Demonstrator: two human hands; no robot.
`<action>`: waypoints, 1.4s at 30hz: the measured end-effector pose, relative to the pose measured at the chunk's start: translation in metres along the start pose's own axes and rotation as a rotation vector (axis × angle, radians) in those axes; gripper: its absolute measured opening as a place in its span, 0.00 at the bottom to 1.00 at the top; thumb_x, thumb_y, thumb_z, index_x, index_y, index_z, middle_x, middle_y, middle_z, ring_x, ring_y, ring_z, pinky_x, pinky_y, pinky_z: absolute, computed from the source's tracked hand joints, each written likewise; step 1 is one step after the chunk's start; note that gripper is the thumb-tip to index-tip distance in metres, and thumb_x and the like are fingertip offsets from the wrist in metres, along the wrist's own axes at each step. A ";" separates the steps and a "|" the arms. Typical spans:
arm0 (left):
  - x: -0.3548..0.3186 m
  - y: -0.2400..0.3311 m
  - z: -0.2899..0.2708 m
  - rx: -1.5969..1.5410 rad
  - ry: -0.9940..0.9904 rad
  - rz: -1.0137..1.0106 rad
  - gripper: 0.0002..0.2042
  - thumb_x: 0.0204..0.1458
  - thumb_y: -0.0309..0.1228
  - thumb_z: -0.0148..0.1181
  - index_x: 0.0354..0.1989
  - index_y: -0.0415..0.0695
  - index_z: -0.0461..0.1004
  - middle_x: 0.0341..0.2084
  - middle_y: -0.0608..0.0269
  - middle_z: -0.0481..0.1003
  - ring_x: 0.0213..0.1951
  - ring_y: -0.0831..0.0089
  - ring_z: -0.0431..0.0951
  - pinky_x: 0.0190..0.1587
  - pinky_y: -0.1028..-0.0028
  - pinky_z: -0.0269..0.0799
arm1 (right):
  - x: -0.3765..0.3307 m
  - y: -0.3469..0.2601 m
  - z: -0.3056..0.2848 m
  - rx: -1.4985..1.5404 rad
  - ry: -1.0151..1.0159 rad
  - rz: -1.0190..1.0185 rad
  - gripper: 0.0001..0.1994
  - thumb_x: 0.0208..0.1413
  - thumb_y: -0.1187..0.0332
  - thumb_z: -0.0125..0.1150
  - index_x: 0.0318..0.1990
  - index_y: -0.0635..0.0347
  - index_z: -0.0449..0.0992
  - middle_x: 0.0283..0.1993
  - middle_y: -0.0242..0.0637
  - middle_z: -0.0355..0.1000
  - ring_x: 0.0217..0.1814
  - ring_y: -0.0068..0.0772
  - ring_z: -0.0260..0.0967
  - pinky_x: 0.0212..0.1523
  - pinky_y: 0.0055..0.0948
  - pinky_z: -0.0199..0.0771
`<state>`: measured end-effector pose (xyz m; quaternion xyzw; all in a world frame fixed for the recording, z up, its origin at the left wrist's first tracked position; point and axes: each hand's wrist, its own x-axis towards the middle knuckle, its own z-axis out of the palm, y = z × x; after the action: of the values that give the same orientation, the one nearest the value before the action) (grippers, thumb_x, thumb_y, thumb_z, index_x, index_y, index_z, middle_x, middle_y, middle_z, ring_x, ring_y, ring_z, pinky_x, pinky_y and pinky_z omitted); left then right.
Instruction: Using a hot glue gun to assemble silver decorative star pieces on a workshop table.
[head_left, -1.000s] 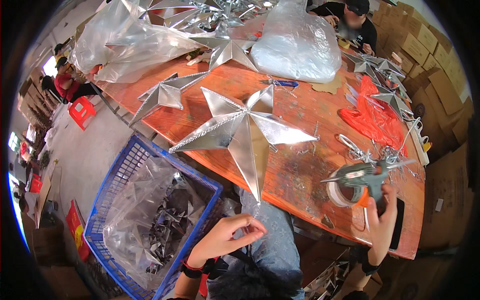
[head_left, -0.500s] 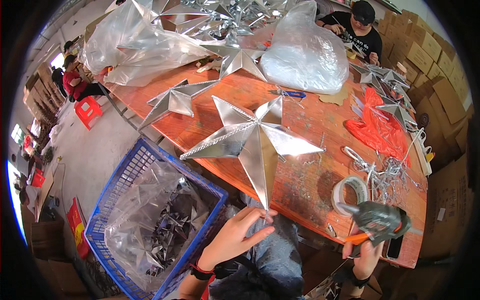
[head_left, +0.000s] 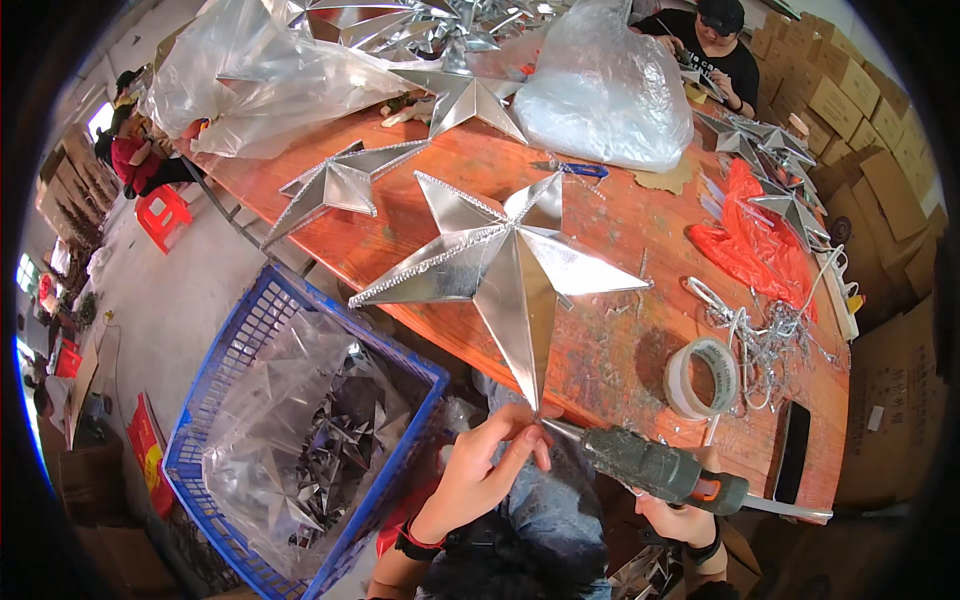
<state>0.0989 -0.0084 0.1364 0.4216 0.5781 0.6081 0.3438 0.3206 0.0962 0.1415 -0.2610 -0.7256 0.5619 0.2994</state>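
1. the left hand (head_left: pixel 480 475) pinches the lowest tip of the big silver star (head_left: pixel 505 270) between thumb and fingers, closed on the foil point where it hangs just past the counter (head_left: pixel 600 350) edge.
2. the right hand (head_left: pixel 685 520) is clenched around the handle of a grey glue gun (head_left: pixel 650 468), whose nozzle touches that same tip right beside the left fingertips.
3. the rest of the star lies flat on the orange-brown counter, its other points spread toward a smaller silver star (head_left: pixel 340 185) and clear plastic bags (head_left: pixel 600 90).
4. to do this well, judging from the pose: keep the tip pinched steady, feed only a small bead at the seam, and keep the fingertips off the hot nozzle, since they sit very close.
5. a roll of clear tape (head_left: pixel 700 377) and a tangle of silver wire (head_left: pixel 770 340) lie near the gun, well within reach.
6. below the counter edge on the left, a blue crate (head_left: pixel 250 340) lined with plastic holds finished small stars.
7. another person sits at the far end, working apart.
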 end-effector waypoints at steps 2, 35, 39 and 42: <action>-0.002 0.000 -0.001 -0.010 0.008 -0.006 0.10 0.61 0.25 0.43 0.46 0.34 0.68 0.22 0.62 0.73 0.27 0.78 0.75 0.32 0.79 0.65 | 0.003 -0.002 -0.005 -0.344 -0.112 -0.087 0.18 0.48 0.78 0.58 0.44 0.66 0.57 0.33 0.40 0.71 0.25 0.23 0.70 0.24 0.22 0.70; -0.001 0.001 -0.004 -0.064 -0.005 -0.009 0.04 0.59 0.22 0.45 0.39 0.34 0.66 0.26 0.57 0.74 0.28 0.74 0.77 0.36 0.75 0.70 | 0.013 -0.012 0.000 -0.360 -0.040 -0.025 0.16 0.43 0.75 0.68 0.40 0.69 0.70 0.37 0.44 0.70 0.37 0.35 0.73 0.33 0.26 0.74; -0.003 -0.005 -0.006 -0.073 -0.012 -0.002 0.06 0.59 0.22 0.45 0.41 0.35 0.66 0.23 0.59 0.74 0.29 0.74 0.76 0.37 0.74 0.70 | 0.021 -0.033 0.004 -0.214 0.006 0.179 0.19 0.44 0.76 0.66 0.44 0.67 0.67 0.39 0.42 0.70 0.41 0.31 0.72 0.34 0.26 0.74; -0.001 -0.002 -0.006 -0.065 -0.062 0.012 0.09 0.59 0.23 0.45 0.46 0.36 0.66 0.22 0.61 0.73 0.30 0.74 0.75 0.37 0.74 0.70 | 0.031 -0.049 -0.002 -0.225 -0.005 0.187 0.21 0.47 0.76 0.63 0.49 0.66 0.64 0.41 0.41 0.70 0.39 0.25 0.70 0.32 0.21 0.72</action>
<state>0.0939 -0.0117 0.1347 0.4323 0.5448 0.6151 0.3715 0.2988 0.1081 0.1937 -0.3578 -0.7572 0.5032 0.2130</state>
